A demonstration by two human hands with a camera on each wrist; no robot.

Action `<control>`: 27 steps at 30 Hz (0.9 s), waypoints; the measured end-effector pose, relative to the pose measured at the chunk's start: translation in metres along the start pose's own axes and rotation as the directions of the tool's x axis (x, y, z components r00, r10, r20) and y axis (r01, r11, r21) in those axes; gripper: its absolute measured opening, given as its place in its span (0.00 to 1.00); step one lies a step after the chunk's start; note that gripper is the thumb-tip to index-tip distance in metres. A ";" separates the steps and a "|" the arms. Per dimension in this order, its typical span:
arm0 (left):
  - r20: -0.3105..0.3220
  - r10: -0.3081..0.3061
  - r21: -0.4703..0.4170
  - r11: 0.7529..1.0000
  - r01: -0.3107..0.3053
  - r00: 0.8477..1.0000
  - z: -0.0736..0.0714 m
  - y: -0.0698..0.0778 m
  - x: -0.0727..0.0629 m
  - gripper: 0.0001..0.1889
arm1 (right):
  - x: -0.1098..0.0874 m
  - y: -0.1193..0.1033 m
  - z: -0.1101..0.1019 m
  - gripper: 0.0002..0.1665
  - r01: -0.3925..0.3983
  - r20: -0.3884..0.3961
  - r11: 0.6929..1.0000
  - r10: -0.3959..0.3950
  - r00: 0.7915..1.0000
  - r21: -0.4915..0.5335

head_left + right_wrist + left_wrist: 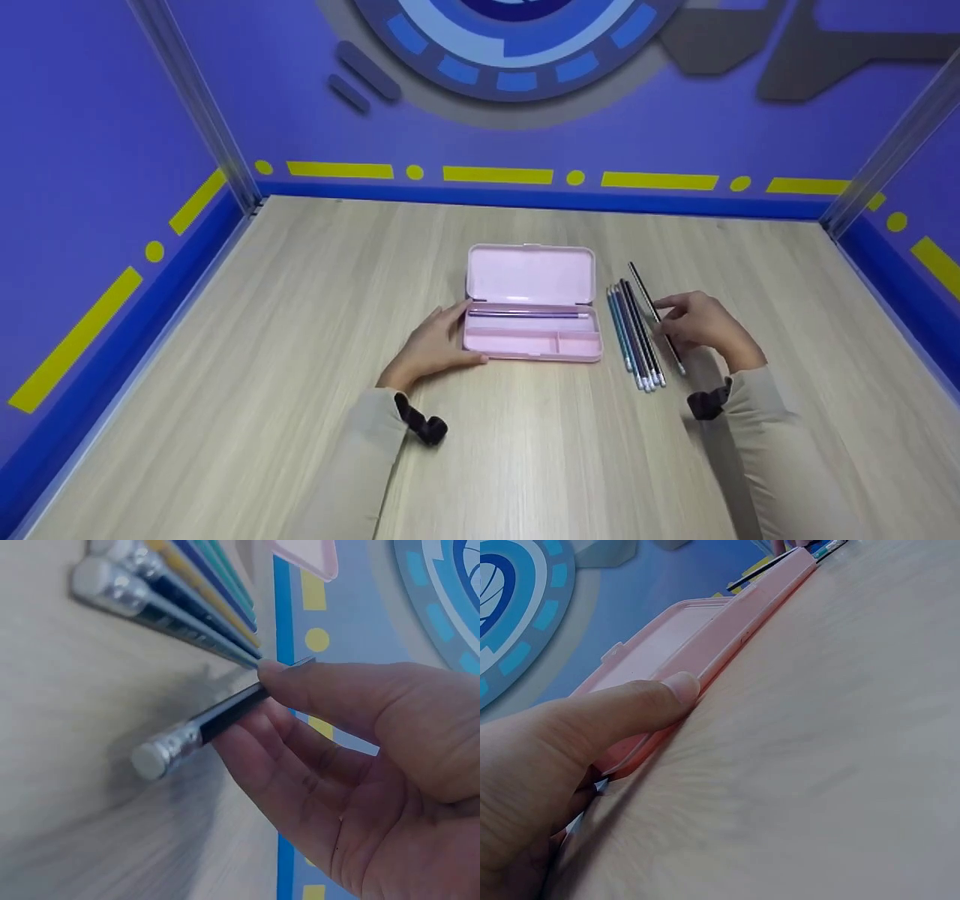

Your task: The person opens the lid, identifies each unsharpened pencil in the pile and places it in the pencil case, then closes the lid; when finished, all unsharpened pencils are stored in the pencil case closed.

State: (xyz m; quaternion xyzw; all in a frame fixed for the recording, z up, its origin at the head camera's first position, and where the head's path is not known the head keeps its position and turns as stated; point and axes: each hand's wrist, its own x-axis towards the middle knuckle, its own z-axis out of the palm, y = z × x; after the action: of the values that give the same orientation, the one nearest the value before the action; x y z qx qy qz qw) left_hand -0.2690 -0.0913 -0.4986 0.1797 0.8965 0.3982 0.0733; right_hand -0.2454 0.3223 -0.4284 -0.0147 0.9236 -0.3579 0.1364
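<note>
An open pink pencil case point(511, 343) lies on the table with its lid point(531, 276) tipped back. My left hand point(429, 349) grips the case's left end, the thumb point(681, 686) along its front edge. One purple pencil point(525, 315) lies in the long rear compartment. To the right of the case, my right hand point(703, 327) pinches a black pencil point(229, 711) between thumb and fingers, its white eraser end toward me. Beside it several pencils point(637, 337), teal and dark, lie in a bundle with their erasers mostly at the near end.
The wood-grain table point(262, 390) extends around the case on all sides. Blue printed panels point(480, 150) with yellow marks close off the back and both sides. The front of the case has two smaller compartments split by a divider point(557, 343).
</note>
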 end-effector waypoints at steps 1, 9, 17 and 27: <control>-0.001 0.000 0.000 1.000 0.000 1.000 0.000 0.000 0.000 0.54 | 0.000 -0.002 0.000 0.31 0.007 -0.007 1.000 -0.008 1.000 -0.006; 0.001 0.053 0.011 0.999 -0.053 0.999 0.000 -0.001 0.001 0.53 | 0.002 -0.018 0.000 0.27 0.030 -0.061 1.000 -0.031 0.998 -0.008; 0.000 0.029 0.009 1.000 -0.029 1.000 -0.001 0.001 0.001 0.53 | 0.009 -0.032 0.004 0.25 0.079 -0.094 0.996 -0.083 0.992 -0.036; -0.009 0.088 0.028 0.996 -0.088 0.996 -0.001 0.000 0.001 0.53 | 0.019 -0.053 0.014 0.22 0.141 -0.089 0.988 -0.145 0.985 -0.056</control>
State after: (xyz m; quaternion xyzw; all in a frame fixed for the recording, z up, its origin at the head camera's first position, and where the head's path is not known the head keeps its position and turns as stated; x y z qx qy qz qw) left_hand -0.2707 -0.0915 -0.4980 0.2180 0.8934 0.3897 0.0486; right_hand -0.2642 0.2713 -0.4073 -0.0677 0.9340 -0.3444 0.0668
